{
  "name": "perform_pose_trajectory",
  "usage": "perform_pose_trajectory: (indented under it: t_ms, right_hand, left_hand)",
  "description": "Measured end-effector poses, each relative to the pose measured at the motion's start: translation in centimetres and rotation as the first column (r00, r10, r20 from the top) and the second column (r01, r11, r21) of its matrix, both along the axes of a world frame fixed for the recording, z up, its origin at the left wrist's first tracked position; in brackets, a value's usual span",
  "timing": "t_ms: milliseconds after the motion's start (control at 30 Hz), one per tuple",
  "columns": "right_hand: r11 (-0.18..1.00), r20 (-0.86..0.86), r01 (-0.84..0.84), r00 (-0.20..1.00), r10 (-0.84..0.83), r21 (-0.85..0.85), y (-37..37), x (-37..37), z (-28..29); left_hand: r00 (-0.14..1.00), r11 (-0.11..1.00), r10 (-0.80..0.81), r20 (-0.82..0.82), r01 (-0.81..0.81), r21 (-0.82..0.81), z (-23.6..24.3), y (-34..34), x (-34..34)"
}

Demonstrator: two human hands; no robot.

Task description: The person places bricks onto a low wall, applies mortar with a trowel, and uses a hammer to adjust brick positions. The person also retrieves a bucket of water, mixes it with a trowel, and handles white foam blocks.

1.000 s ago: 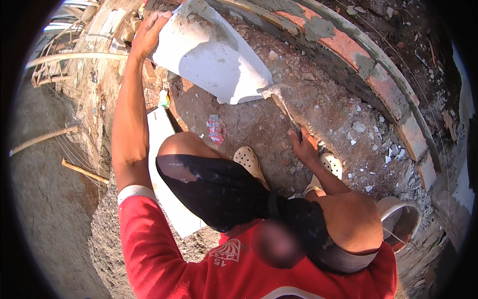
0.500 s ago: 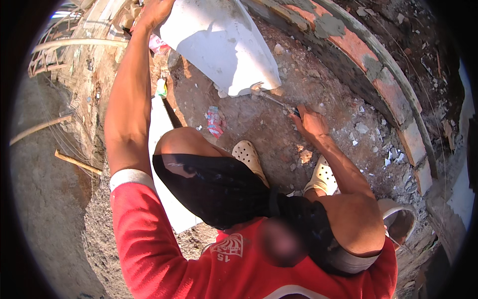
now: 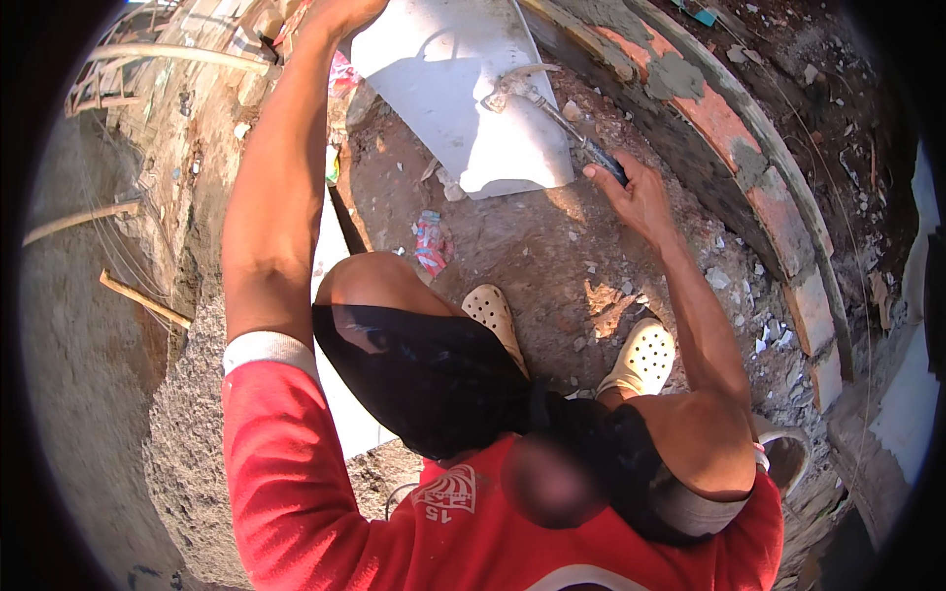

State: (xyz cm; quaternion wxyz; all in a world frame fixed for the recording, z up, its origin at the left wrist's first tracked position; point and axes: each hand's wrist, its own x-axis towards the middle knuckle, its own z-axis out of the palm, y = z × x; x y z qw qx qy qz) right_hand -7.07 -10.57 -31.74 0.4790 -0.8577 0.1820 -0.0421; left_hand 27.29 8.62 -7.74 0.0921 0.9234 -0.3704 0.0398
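Observation:
My right hand (image 3: 636, 192) is closed round the dark grip of a claw hammer (image 3: 562, 120). The hammer's head overlaps the sunlit lower part of a large white panel (image 3: 424, 94); whether it touches the surface I cannot tell. My left hand (image 3: 347, 14) curls at the panel's upper left edge, with its fingertips cut off by the top of the picture. Part of the panel lies in shade, and its top end is out of sight.
A curved row of mortared bricks (image 3: 709, 128) runs along the right. White chips (image 3: 774, 335) litter the soil beside it. A crumpled wrapper (image 3: 431, 242) lies before my shoes (image 3: 645, 357). Another white sheet (image 3: 357, 419) is by my left leg, a bucket (image 3: 788, 458) by my right.
My right hand has raised the hammer, its head moving from the panel's lower edge up over its face. My left hand and the panel appear shifted slightly right as the view moved.

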Motion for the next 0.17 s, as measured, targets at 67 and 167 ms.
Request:
perform_pose_trajectory:
  t_ms: [67,167]
  right_hand:
    - [1.000,-0.037,-0.012,0.999,0.012,-0.011,-0.8,-1.0,-0.6]
    - [0.995,-0.090,-0.041,0.995,0.032,-0.096,-0.1,-4.2,-1.9]
  left_hand:
    - [0.998,0.999,-0.048,-0.028,0.048,-0.018,-0.3,0.1,1.0]
    - [0.998,0.998,-0.057,0.000,0.057,-0.031,-0.8,0.7,2.6]
